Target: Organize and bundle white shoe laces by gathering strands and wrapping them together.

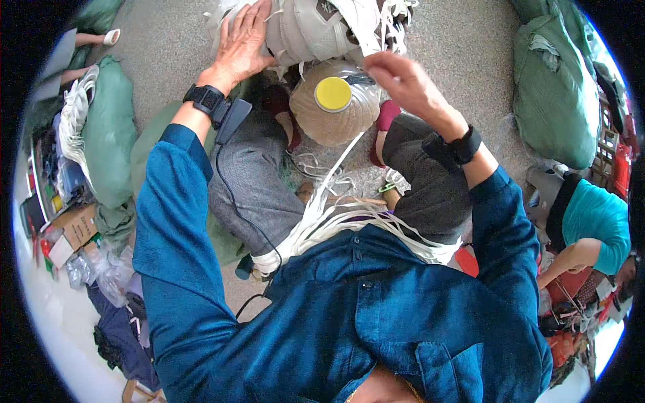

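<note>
At the top edge sits a bundle of pale grey and white pieces that look like shoes [306, 30], with white strips around it; its far side is cut off. My left hand [243, 41] lies flat against the bundle's left side, fingers stretched out. Off its right side, my right hand [406, 80] has bent fingers that meet the end of a white strip [363, 30] at their tips. Below the bundle, between my feet, stands a round, ridged, beige translucent object with a yellow disc [333, 94] on top. Many long white strips [316, 225] lie across my lap.
Green sacks stand at left [111, 134] and right [557, 94]. A person in a turquoise top [594, 225] bends over piled goods at right; another person's hand shows at upper left. A cardboard box [77, 227] and plastic bags lie left. A black cable [232, 188] hangs from my left wrist.
</note>
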`<action>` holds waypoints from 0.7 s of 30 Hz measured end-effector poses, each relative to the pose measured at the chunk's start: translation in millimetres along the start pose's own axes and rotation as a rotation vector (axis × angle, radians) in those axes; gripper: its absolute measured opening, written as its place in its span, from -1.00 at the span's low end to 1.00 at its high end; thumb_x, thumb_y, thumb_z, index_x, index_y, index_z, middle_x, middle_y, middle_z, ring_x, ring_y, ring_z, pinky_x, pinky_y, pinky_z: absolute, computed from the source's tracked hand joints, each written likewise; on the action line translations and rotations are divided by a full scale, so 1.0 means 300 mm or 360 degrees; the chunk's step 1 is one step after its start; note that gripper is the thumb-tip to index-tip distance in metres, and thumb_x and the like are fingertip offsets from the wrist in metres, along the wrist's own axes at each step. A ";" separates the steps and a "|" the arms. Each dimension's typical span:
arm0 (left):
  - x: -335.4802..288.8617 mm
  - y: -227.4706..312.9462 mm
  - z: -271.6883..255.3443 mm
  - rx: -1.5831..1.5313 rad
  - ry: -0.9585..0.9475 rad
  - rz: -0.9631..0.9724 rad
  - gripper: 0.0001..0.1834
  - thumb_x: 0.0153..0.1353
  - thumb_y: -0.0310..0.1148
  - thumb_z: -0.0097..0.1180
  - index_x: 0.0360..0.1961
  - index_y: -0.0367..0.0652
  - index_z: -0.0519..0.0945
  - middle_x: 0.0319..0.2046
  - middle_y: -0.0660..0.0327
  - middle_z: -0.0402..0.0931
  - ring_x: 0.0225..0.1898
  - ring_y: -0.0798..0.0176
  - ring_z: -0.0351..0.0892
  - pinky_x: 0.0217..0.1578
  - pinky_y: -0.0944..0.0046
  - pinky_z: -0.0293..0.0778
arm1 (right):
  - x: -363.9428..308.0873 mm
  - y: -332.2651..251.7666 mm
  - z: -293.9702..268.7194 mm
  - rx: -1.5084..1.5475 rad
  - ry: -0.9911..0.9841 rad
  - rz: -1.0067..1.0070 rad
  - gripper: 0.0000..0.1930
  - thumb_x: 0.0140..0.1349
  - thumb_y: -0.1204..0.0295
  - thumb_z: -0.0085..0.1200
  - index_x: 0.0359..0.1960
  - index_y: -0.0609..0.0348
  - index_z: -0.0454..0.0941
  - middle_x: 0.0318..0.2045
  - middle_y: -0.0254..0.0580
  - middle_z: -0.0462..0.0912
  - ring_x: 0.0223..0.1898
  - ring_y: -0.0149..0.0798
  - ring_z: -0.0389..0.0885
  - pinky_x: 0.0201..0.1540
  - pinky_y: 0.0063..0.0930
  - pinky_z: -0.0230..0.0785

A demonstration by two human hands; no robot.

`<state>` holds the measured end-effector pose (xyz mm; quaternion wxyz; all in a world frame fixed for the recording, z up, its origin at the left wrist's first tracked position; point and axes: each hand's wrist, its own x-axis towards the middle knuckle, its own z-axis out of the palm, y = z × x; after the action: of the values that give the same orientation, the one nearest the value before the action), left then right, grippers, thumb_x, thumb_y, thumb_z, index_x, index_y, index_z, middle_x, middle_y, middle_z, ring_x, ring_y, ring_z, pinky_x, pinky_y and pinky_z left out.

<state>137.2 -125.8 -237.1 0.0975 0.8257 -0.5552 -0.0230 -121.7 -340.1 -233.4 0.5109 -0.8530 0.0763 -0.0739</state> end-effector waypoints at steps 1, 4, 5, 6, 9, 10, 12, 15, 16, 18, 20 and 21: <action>-0.012 -0.023 0.007 0.0067 0.0086 0.0043 0.25 -0.21 -0.18 0.49 0.47 -0.18 -0.04 0.41 -0.06 0.05 0.46 -0.13 -0.02 0.40 -0.13 -0.07 | 0.006 -0.016 0.012 -0.0047 -0.0172 -0.0011 -0.78 0.31 0.42 0.04 -0.08 0.25 0.56 -0.29 -0.08 0.67 -0.26 -0.25 0.65 -0.16 -0.39 0.50; -0.008 -0.027 0.020 0.0151 0.0163 0.0091 0.22 -0.22 -0.21 0.50 0.46 -0.08 0.02 0.42 0.06 0.08 0.45 -0.04 0.01 0.40 -0.13 -0.04 | -0.004 -0.003 0.032 -0.0129 -0.0261 -0.0208 -0.74 0.28 0.44 0.08 -0.04 0.27 0.54 -0.21 -0.06 0.65 -0.26 -0.23 0.64 -0.17 -0.37 0.50; 0.004 -0.017 0.016 0.0159 0.0137 0.0079 0.20 -0.23 -0.20 0.50 0.45 -0.08 0.06 0.40 0.07 0.11 0.43 -0.05 0.05 0.37 -0.11 0.00 | -0.009 0.012 0.019 -0.0169 -0.0248 -0.0196 -0.75 0.28 0.44 0.08 -0.04 0.27 0.54 -0.24 -0.06 0.64 -0.27 -0.21 0.64 -0.17 -0.36 0.50; 0.001 -0.017 0.008 0.0174 0.0156 0.0081 0.20 -0.23 -0.20 0.50 0.45 -0.08 0.06 0.40 0.07 0.11 0.43 -0.05 0.05 0.37 -0.11 0.00 | -0.016 0.003 0.015 -0.0197 -0.0246 -0.0188 -0.75 0.27 0.44 0.08 -0.05 0.28 0.54 -0.26 -0.05 0.64 -0.28 -0.19 0.64 -0.18 -0.34 0.50; 0.002 -0.016 -0.014 0.0040 0.0065 0.0061 0.14 -0.17 -0.22 0.46 0.43 -0.14 0.08 0.37 0.02 0.17 0.40 -0.08 0.12 0.36 -0.09 0.07 | -0.044 -0.017 -0.006 -0.0145 -0.0290 -0.0052 -0.75 0.26 0.45 0.08 -0.06 0.28 0.55 -0.30 -0.02 0.64 -0.28 -0.16 0.65 -0.18 -0.32 0.51; 0.015 -0.018 -0.023 0.0047 0.0085 0.0068 0.14 -0.17 -0.22 0.46 0.43 -0.14 0.08 0.37 0.02 0.17 0.40 -0.08 0.12 0.36 -0.09 0.07 | -0.057 -0.021 -0.009 -0.0160 -0.0281 -0.0065 -0.75 0.26 0.45 0.08 -0.06 0.28 0.55 -0.30 -0.02 0.64 -0.28 -0.16 0.65 -0.18 -0.32 0.51; 0.037 -0.023 -0.035 -0.0016 0.0024 -0.0008 0.13 -0.16 -0.20 0.45 0.43 -0.18 0.09 0.36 -0.02 0.18 0.40 -0.09 0.12 0.36 -0.06 0.08 | -0.085 -0.018 0.000 -0.0219 -0.0339 0.0029 -0.76 0.25 0.45 0.07 -0.08 0.28 0.56 -0.33 0.01 0.64 -0.28 -0.12 0.66 -0.20 -0.30 0.51; 0.041 -0.028 -0.035 0.0010 0.0041 -0.0002 0.12 -0.13 -0.19 0.43 0.43 -0.20 0.08 0.35 -0.04 0.19 0.40 -0.08 0.12 0.36 -0.04 0.08 | -0.094 0.016 0.030 -0.0338 -0.0508 0.0026 -0.73 0.22 0.43 0.03 -0.09 0.29 0.54 -0.27 0.12 0.63 -0.19 0.04 0.64 -0.11 -0.18 0.48; 0.047 -0.025 -0.034 0.0015 0.0053 0.0002 0.12 -0.13 -0.19 0.43 0.43 -0.20 0.08 0.35 -0.04 0.19 0.40 -0.08 0.12 0.36 -0.04 0.08 | -0.090 0.040 0.036 -0.0440 -0.0611 0.0015 -0.72 0.19 0.43 0.00 -0.10 0.30 0.54 -0.21 0.20 0.63 -0.11 0.13 0.63 -0.03 -0.10 0.47; 0.044 -0.017 -0.027 0.0021 0.0104 -0.0025 0.10 -0.12 -0.20 0.42 0.43 -0.20 0.08 0.35 -0.03 0.19 0.40 -0.07 0.12 0.35 -0.05 0.08 | -0.069 0.101 0.065 -0.0376 -0.0441 0.0028 -0.70 0.22 0.42 -0.03 -0.07 0.32 0.53 -0.17 0.21 0.62 -0.06 0.15 0.60 0.03 -0.12 0.44; 0.052 -0.009 -0.027 -0.0019 0.0124 -0.0031 0.08 -0.10 -0.21 0.41 0.43 -0.20 0.10 0.36 -0.03 0.19 0.41 -0.06 0.12 0.36 -0.04 0.07 | -0.015 0.162 0.068 -0.0138 -0.0186 0.0089 -0.69 0.30 0.40 -0.03 0.02 0.30 0.52 -0.17 0.12 0.62 -0.10 0.00 0.63 -0.02 -0.24 0.47; 0.047 -0.012 -0.025 -0.0057 0.0142 -0.0038 0.07 -0.10 -0.22 0.41 0.42 -0.20 0.10 0.36 -0.03 0.18 0.41 -0.05 0.11 0.36 -0.04 0.07 | 0.011 0.173 0.083 -0.0137 -0.0137 0.0070 -0.70 0.33 0.42 -0.06 0.01 0.32 0.53 -0.15 0.07 0.63 -0.07 -0.05 0.62 0.02 -0.29 0.45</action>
<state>146.9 -136.4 -229.5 0.1368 0.8305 -0.5400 0.0027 -116.2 -343.7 -290.7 0.4782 -0.8747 0.0760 -0.0225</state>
